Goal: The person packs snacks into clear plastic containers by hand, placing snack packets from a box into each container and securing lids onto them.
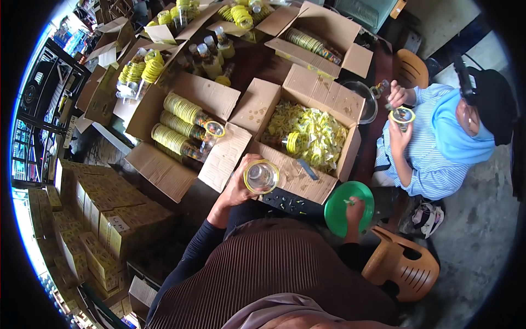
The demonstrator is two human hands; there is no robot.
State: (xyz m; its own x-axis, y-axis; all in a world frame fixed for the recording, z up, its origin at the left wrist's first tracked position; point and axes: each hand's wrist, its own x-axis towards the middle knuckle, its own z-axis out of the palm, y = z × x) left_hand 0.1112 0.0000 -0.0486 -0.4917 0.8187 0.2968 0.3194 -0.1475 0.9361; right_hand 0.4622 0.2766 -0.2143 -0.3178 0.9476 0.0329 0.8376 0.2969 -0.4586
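My left hand [236, 186] is wrapped around a clear plastic cup [261, 177] with a yellow rim, its mouth turned up toward me. Over the green basin [332, 215] is my right hand [355, 210], fingers pinched together at a small pale-green bit too tiny to name. Beyond the cup stands a cardboard box [308, 188] full of small yellow-and-white wrapped pieces [320, 134], with a short stack of yellow-rimmed cups [296, 142] lying on them. Small dark bits [285, 203] are scattered at the table edge in front of me.
An open carton [178, 186] at left holds rows of stacked yellow-rimmed cups [183, 109]. Another carton [307, 61] stands behind. On the right, a person [438, 137] holds a similar cup. An orange plastic chair [402, 263] is at lower right; stacked cartons [104, 214] fill the left.
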